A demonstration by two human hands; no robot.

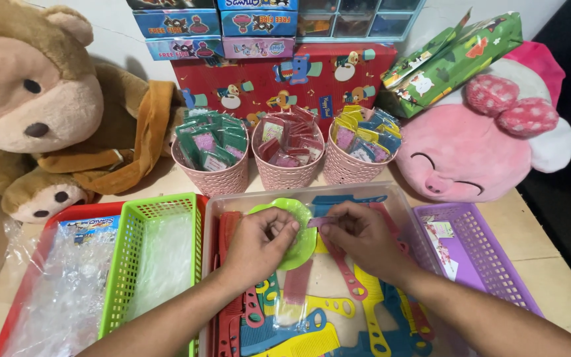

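My left hand (258,242) is closed around a round lime-green plastic mirror (295,225) held over a clear plastic bin (214,218). Beside it, my right hand (358,233) pinches a small pink strip (320,221) between thumb and fingertips, right at the mirror's edge. The bin below both hands holds several plastic combs (312,317) in red, yellow, blue and pink.
Three pink woven baskets (285,173) of small packets stand behind the bin. A green basket (133,264) and a red tray (41,244) with clear bags lie left, a purple basket (484,258) right. A brown plush monkey (28,106), a pink plush pig (470,152) and wrapped boxes (285,76) line the back.
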